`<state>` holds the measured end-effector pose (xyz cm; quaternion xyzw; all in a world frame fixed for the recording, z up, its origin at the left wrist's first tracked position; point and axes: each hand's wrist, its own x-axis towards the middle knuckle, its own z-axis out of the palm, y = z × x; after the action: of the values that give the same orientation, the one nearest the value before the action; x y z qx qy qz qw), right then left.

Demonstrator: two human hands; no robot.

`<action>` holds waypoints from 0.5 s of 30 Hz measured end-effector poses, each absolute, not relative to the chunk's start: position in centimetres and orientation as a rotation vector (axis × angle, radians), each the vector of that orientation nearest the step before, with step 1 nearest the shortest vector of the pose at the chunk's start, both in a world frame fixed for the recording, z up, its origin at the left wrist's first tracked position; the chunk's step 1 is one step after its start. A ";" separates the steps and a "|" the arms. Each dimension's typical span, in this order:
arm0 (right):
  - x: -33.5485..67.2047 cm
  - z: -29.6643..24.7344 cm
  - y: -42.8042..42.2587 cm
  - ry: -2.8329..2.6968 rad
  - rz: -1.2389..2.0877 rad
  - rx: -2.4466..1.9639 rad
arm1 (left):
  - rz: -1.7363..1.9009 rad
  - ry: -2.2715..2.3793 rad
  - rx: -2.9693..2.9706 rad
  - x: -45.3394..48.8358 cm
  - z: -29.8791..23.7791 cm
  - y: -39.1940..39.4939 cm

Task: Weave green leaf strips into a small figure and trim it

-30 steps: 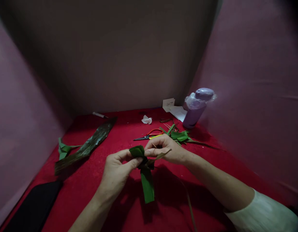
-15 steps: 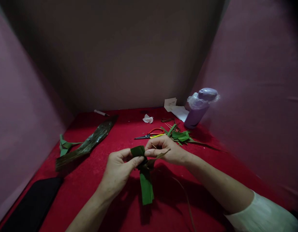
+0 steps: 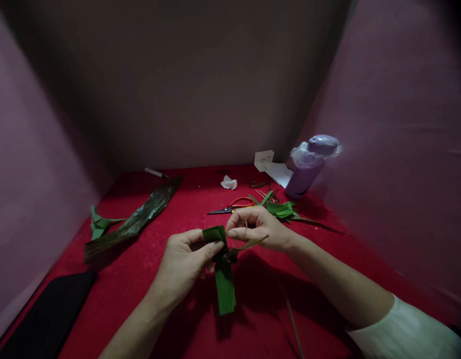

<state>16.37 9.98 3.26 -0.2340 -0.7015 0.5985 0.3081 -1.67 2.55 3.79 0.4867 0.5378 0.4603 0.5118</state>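
Observation:
My left hand (image 3: 183, 262) is closed on a folded green leaf strip (image 3: 225, 291), thumb in front and fingers behind. The leaf's short folded end sticks up above the thumb, and its long end hangs down over the table. A brown dried strip (image 3: 247, 246) is tied or wrapped at the leaf's middle, with one end pointing right. Just right of the fold, my right hand (image 3: 262, 229) has its thumb and forefinger pinched together. A thin pale stick (image 3: 246, 223) shows between its fingers; most of it is hidden.
Beyond my hands lie red-handled scissors (image 3: 225, 210) and a pile of green leaf pieces (image 3: 281, 210). A purple bottle (image 3: 305, 177) stands by the right wall, near white papers (image 3: 279, 173). Leftward are a long dark leaf (image 3: 136, 222), a folded green leaf (image 3: 99, 224) and a black case (image 3: 51, 309).
My right hand has drawn slightly right and up, its fingertips parting from the folded leaf. My left hand keeps its hold on the leaf.

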 end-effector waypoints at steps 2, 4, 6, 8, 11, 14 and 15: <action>16.4 3.3 9.9 -1.882 1.568 -0.630 | 1.071 1.304 1.165 -1.6 3.8 2.6; 16.3 3.4 9.9 -1.900 1.553 -0.637 | 1.029 1.317 1.164 -1.6 3.8 2.5; 16.3 3.4 9.8 -1.918 1.540 -0.641 | 0.992 1.326 1.165 -1.5 3.7 2.5; 16.3 3.4 9.7 -1.938 1.528 -0.639 | 0.971 1.329 1.165 -1.5 3.8 2.4; 16.3 3.5 9.5 -1.943 1.514 -0.621 | 0.975 1.341 1.159 -1.4 4.0 2.4; 16.4 3.5 9.5 -1.929 1.548 -0.624 | 0.986 1.348 1.166 -1.4 4.0 2.5; 16.4 3.4 9.5 -1.934 1.559 -0.627 | 0.988 1.353 1.167 -1.4 4.0 2.5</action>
<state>16.39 9.51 3.43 -0.2346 -0.7233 0.5831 0.2858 -1.41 2.46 4.03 0.4873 0.5651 0.4126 0.5226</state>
